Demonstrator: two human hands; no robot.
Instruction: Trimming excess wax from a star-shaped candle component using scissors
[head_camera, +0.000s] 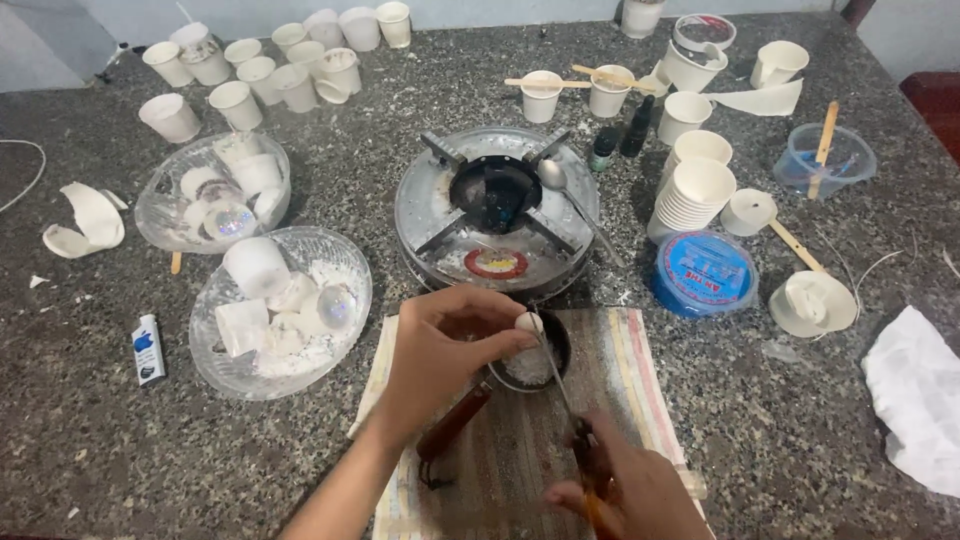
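My left hand (445, 345) pinches a small white lump of wax (528, 322) over a little dark pan (556, 352) that holds white shavings. The pan's reddish handle (452, 424) points toward me and rests on a striped cloth (640, 375). My right hand (625, 490) grips a pair of scissors (562, 385) whose thin blades reach up to the lump. Just beyond the pan stands a round metal gas burner (497, 205) with a spoon (570, 195) lying across it.
Two glass bowls (215, 345) (160, 205) of white wax pieces sit at the left, a lighter (147, 350) beside them. Several white paper cups (260, 60) fill the back; a cup stack (695, 195), blue lid (703, 272), wooden sticks and white paper (915, 395) lie right.
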